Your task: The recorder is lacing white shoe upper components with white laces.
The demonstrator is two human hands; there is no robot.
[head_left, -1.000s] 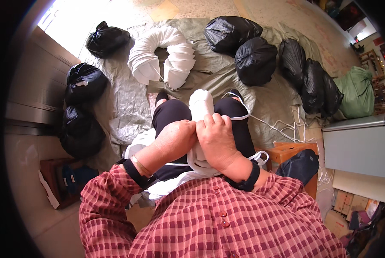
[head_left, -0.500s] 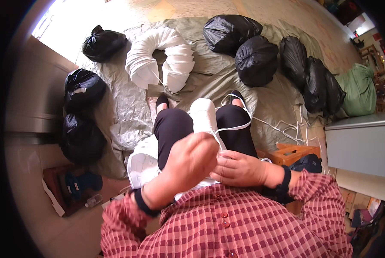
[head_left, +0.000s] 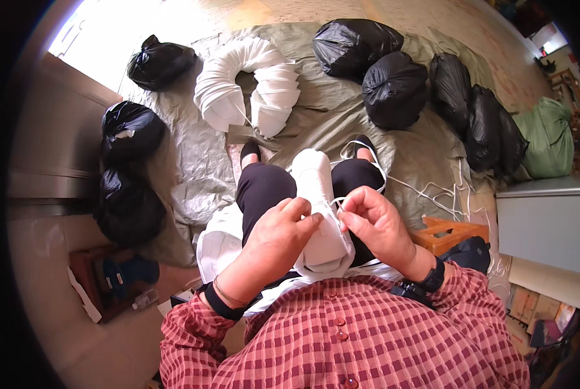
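A white shoe upper (head_left: 313,178) lies across my lap between my knees, its rounded toe pointing away from me. My right hand (head_left: 377,227) pinches a white shoelace (head_left: 334,201) between thumb and forefinger at the upper's right side. From there the lace runs right, over my knee and down to the floor. My left hand (head_left: 273,236) is at the upper's left side, thumb and forefinger drawn together over it; what they hold, if anything, I cannot make out. Another white piece (head_left: 217,243) rests beside my left thigh.
On the grey-green sheet (head_left: 322,120) ahead lies a curved stack of white pieces (head_left: 264,55). Black plastic bags (head_left: 393,91) stand on both sides, with a green sack (head_left: 546,139) far right. A wooden stool (head_left: 449,235) and loose laces (head_left: 455,198) are at my right.
My hands have moved apart from their overlapped position over the upper. The right hand has risen and now pinches the lace; more of the upper shows between the hands.
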